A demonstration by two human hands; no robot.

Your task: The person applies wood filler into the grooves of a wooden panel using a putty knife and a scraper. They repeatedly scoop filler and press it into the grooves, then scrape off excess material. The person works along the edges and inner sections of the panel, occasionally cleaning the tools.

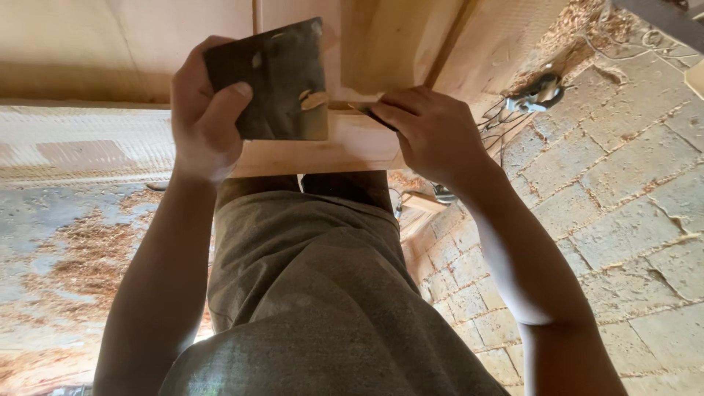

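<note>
Gripping a dark square plate [271,81] in the left hand [205,117], flat on the pale wooden beam [323,150] | right hand [429,132] pinches a pencil [370,114] just right of the plate's edge | beam runs left-right ahead of both hands

The flat square plate [275,81] stands against the wooden board [330,150] on the left, held in the left hand [202,117]. To its right, the right hand [433,136] rests on the same board, pinching a pencil [374,116]. Wood shavings [88,249] lie on the floor at left; a cable [539,92] lies on the paving at right.
</note>
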